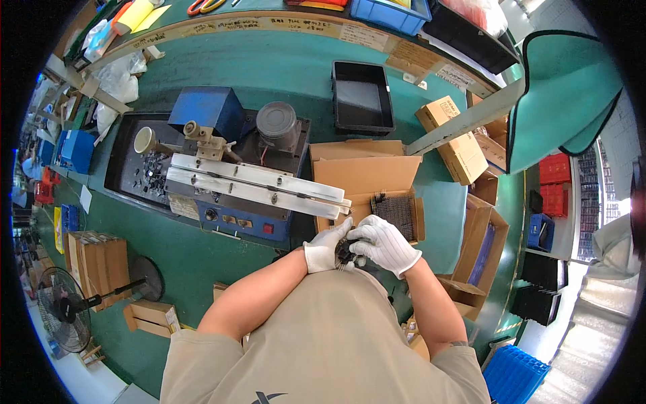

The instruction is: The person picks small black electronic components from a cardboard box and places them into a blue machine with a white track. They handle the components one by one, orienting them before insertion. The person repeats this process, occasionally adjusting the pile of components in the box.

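Both my hands wear white gloves and meet close to my chest, just below the end of the machine's rails. My left hand is closed around a clump of small black parts, with thin metal pins showing at its lower side. The fingers of my right hand are bent and pinch at the same clump from the right. How many parts are in the clump cannot be made out. Just beyond my hands lies an open cardboard box, and dense rows of dark pinned parts fill its right side.
A feeder machine with long metal rails reaches toward my hands from the left. Loose black pieces lie in its tray. Farther back are a black bin and a slanting post. Cartons stand right, a fan left.
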Available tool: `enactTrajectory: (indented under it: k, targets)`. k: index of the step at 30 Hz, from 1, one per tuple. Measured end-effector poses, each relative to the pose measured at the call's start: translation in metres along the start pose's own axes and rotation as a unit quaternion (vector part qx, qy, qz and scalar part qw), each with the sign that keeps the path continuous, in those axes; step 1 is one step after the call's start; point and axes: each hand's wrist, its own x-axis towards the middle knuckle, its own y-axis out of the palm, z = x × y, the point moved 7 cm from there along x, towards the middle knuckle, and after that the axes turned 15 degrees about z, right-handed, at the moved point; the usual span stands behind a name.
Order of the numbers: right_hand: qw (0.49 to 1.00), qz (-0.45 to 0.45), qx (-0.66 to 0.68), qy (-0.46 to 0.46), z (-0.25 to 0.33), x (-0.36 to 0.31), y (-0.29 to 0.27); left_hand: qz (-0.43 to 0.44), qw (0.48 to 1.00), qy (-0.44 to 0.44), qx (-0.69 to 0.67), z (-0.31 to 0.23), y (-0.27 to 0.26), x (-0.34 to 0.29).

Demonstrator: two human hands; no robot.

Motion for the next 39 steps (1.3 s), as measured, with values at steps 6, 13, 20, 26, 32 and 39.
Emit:
enactTrajectory:
  k: [6, 13, 20, 26, 32, 39]
  targets:
    - [0.994, -0.077, -0.074, 0.039, 0.014, 0.002, -0.015, -0.028, 0.999, -0.006, -0.024, 0.004, -0.013, 0.012]
    - [0.986, -0.148, -0.068, 0.034, 0.026, 0.009, -0.046, 0.039, 0.999, 0.013, 0.0, -0.004, -0.007, 0.003]
    - [0.983, -0.124, -0.126, 0.048, 0.04, 0.028, -0.058, 0.023, 1.0, 0.019, -0.006, -0.007, -0.008, -0.003]
    - [0.984, -0.117, -0.116, 0.062, 0.043, 0.027, -0.052, 0.04, 0.999, 0.023, -0.012, -0.007, -0.014, -0.004]
    - [0.981, -0.171, -0.091, 0.023, 0.044, 0.031, -0.049, 0.024, 0.999, 0.029, 0.002, -0.01, -0.011, -0.007]
    - [0.977, -0.206, -0.009, 0.05, 0.048, 0.031, -0.054, 0.007, 1.0, 0.023, -0.008, -0.007, -0.021, -0.005]
